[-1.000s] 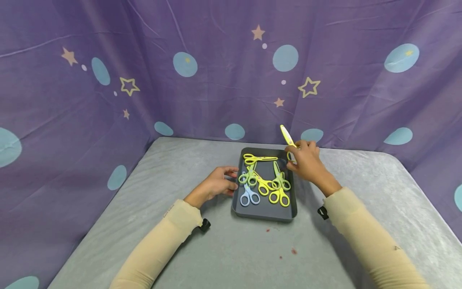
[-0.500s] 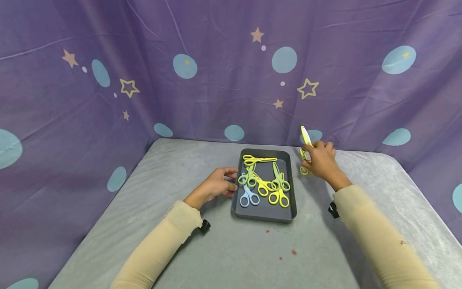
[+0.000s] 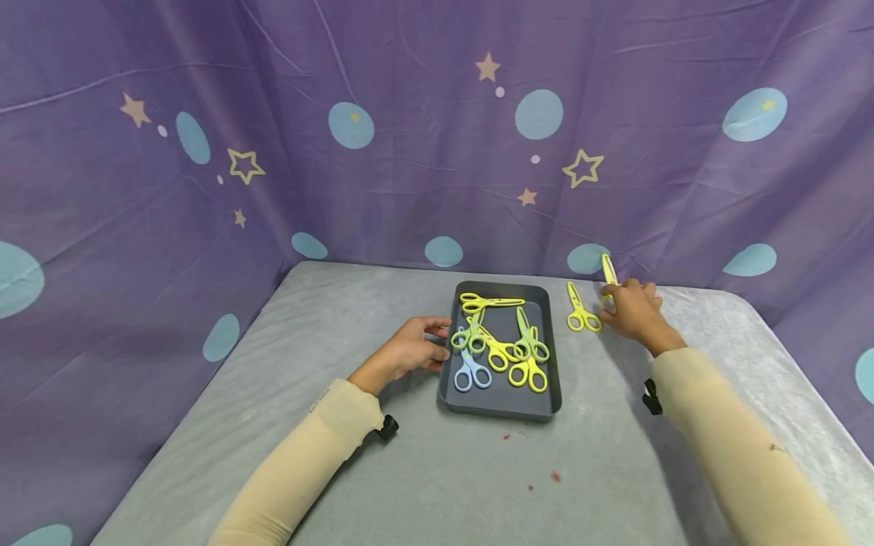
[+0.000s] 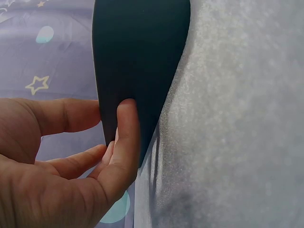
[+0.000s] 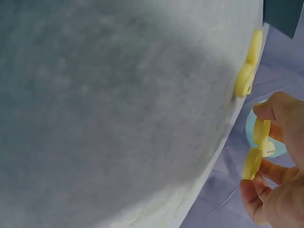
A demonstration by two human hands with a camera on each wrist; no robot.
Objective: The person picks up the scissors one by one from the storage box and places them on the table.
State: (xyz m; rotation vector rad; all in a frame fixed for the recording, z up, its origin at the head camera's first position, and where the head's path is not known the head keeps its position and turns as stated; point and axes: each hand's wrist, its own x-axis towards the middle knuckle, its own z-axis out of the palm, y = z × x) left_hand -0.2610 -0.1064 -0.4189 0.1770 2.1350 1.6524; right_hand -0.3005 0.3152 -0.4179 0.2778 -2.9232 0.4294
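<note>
"Yellow is what the right hand (image 3: 635,309) has, isn't it?"

"Yes, the held yellow scissors (image 3: 608,270). Thumb and fingers pinch them by the finger loops, with the blades pointing toward the purple curtain (image 3: 410,189). Whether they touch the table, I can't tell."

"And just to their left?"

"1 more pair, the loose yellow scissors (image 3: 577,309), flat on the grey table cover (image 3: 410,470), between that hand and the grey tray (image 3: 504,400), tip away from the person."

"What's inside the tray?"

"6 pairs. Along the far end lie the crosswise yellow scissors (image 3: 495,302), tip to the right. On the left side, the left green scissors (image 3: 476,324) overlap the blue scissors (image 3: 468,356), whose loops face the person. Near the middle are the slanted yellow scissors (image 3: 493,341). On the right, the right green scissors (image 3: 524,326) lie partly over the near yellow scissors (image 3: 531,364)."

"How about the left hand (image 3: 410,346)?"

"Beside the tray's left wall, fingertips resting against it. The fingers are relaxed, with a gap between thumb and index."

"Anything closer to the person?"

"Beige sleeves (image 3: 300,455) on the arms, and red spots (image 3: 556,476) on the cover."
</note>
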